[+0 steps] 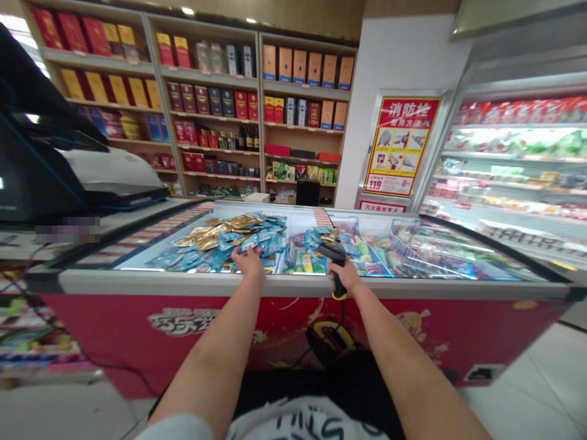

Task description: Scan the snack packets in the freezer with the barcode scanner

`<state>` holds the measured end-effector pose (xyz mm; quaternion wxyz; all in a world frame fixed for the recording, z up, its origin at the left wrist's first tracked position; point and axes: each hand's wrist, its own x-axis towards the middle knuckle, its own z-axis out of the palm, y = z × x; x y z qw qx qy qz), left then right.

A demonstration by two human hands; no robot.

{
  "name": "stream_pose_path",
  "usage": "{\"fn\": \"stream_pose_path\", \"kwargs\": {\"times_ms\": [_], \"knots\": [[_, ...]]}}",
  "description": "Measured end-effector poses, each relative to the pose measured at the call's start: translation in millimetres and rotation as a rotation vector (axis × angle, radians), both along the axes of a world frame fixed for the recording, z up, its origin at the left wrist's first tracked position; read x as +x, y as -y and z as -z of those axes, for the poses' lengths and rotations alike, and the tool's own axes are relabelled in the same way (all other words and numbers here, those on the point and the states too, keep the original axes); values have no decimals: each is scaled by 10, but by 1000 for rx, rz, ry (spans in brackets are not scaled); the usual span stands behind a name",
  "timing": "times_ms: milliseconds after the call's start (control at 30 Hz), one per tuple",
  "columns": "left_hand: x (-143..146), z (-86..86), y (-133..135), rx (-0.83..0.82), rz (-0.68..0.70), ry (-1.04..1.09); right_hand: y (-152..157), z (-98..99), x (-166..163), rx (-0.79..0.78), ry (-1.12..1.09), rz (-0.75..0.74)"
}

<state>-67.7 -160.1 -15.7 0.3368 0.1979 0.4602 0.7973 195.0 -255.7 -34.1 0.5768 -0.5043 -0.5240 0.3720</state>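
My right hand [347, 275] is closed around the handle of a black barcode scanner [334, 252] with a yellow base, its head tilted up to the left over the freezer's front edge. A cable hangs down from the scanner. At the front of a heap of blue and gold packets [206, 237] on the freezer's glass top, my left hand [248, 261] has its thumb and fingers around the edge of a blue packet [250, 242]. A smaller pile of blue and gold packets [351, 243] lies on the glass beyond the scanner.
The red chest freezer [183, 360] spans the front, with frozen goods and a wire basket [408, 244] under its glass. A counter with a black machine [36, 140] stands left. Boxed-goods shelves [206, 76] line the back; a lit refrigerated case [518, 165] is on the right.
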Motion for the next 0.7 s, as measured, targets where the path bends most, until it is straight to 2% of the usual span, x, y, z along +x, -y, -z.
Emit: {"fn": "stream_pose_path", "kwargs": {"times_ms": [200, 267, 333, 400, 533, 600, 700], "knots": [[-1, -5, -8, -170, 5, -140, 31, -52, 12, 5, -56, 25], [12, 0, 33, -180, -12, -348, 31, -51, 41, 4, -101, 70], [71, 8, 100, -164, 10, -642, 25, -37, 75, 8, -151, 135], [201, 17, 175, -143, 107, -927, 18, -17, 102, 24, -188, 187], [678, 49, 300, -115, 426, -1367, 10, 7, 118, 47, -188, 203], [966, 69, 350, -140, 558, -1505, 14, 7, 113, 36, -162, 178], [1314, 78, 400, -200, 600, -1572, 29, -2, 108, 31, -113, 147]]}}
